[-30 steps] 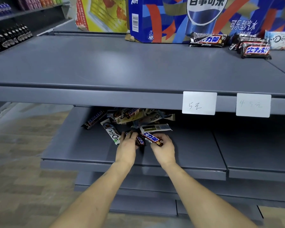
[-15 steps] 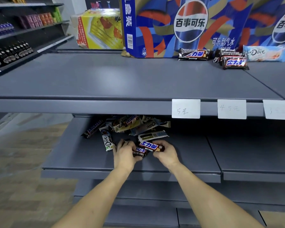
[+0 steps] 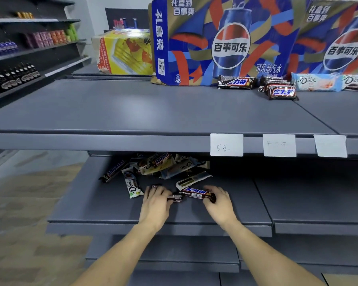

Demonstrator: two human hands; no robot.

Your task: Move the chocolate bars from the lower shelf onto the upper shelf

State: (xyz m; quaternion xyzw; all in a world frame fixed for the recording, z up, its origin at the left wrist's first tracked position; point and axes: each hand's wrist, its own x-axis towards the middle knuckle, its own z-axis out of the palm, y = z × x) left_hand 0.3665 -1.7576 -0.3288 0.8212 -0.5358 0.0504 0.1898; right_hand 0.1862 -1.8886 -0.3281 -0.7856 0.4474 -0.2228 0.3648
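Both hands grip chocolate bars on lower shelf.

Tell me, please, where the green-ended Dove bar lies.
In the head view, the Dove bar lies on the lower shelf, just left of the left hand.

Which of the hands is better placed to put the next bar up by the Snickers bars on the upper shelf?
Probably the right hand: it grips a Snickers bar and sits closer below the Snickers bars on the upper shelf.
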